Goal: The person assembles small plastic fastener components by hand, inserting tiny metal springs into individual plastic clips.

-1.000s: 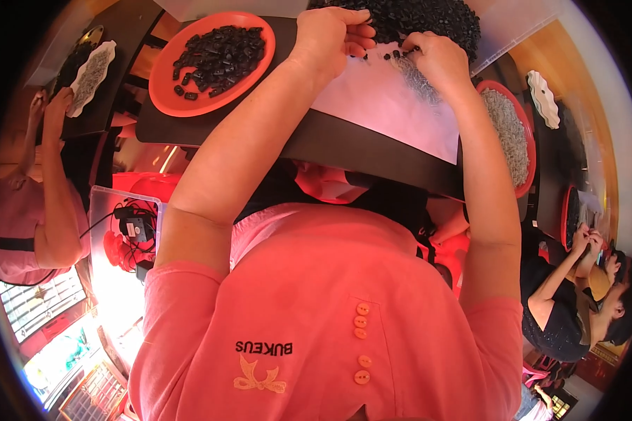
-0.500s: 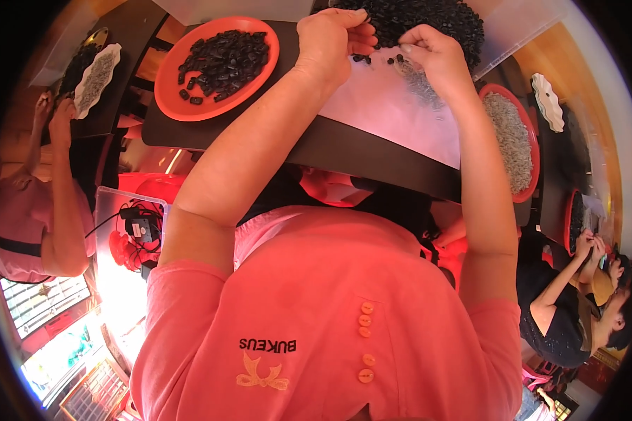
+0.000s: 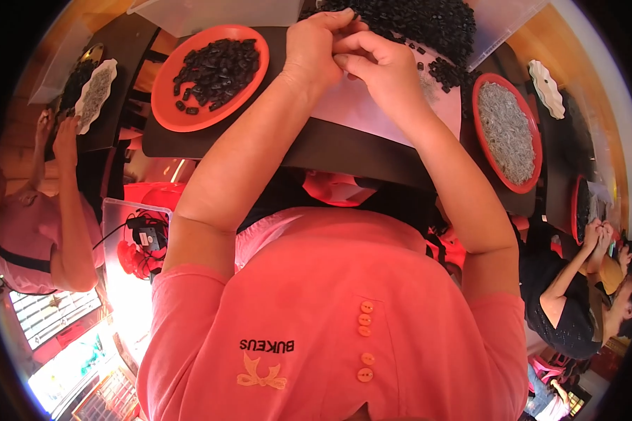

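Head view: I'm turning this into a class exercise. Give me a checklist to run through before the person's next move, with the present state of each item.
1. Both hands over the work: ok, the left hand and right hand come together above the pale sheet.
2. Piece between the fingers: cannot tell, the hands hide it.
3. Sheet free of loose parts: not ok, small black pieces lie on its far right part.
4. Left round red plate keeping its black pieces inside the rim: ok.
5. Right red plate stocked: ok, translucent pieces cover most of it.
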`<state>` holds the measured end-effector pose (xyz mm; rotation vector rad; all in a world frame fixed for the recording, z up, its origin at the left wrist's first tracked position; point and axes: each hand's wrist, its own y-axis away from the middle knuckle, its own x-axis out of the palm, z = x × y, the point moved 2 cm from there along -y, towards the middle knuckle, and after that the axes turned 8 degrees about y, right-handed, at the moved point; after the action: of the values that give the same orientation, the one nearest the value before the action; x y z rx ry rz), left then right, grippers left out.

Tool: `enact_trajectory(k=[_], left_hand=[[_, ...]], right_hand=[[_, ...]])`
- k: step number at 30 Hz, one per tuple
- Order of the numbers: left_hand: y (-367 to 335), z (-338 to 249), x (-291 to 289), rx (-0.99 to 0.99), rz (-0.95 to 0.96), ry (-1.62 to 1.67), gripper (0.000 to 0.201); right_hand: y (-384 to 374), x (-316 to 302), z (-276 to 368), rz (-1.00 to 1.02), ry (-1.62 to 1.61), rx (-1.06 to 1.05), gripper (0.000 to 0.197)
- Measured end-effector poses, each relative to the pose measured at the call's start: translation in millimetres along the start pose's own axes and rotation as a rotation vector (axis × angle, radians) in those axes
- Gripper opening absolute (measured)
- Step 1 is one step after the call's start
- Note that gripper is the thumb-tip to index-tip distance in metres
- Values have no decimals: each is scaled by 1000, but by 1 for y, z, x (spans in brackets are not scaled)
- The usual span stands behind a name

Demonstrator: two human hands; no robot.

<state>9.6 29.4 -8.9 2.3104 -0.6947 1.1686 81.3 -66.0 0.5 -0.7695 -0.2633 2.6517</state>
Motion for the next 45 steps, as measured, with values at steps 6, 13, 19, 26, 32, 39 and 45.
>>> enact_trajectory(k=[6, 13, 19, 26, 32, 39, 45], left_hand=[[-5, 10, -7, -78, 83, -75, 15], [-4, 13, -5, -65, 107, -79, 14], [7, 13, 8, 35, 214, -322, 15], [7, 19, 9, 70, 243, -371, 14], [7, 17, 8, 102, 225, -403, 14], [9, 14, 10, -3, 196, -411, 15], [9, 16, 9, 31, 195, -466, 13]], right_hand=[[3, -13, 3, 40, 148, -162, 12], [10, -9, 7, -136, 222, -347, 9], [-8, -56, -3, -232, -162, -30, 15], [-9, -60, -16, -255, -225, 21, 18], [-8, -56, 2, -232, -395, 179, 10], [-9, -57, -2, -244, -489, 216, 11], [-8, -58, 3, -235, -391, 193, 10]])
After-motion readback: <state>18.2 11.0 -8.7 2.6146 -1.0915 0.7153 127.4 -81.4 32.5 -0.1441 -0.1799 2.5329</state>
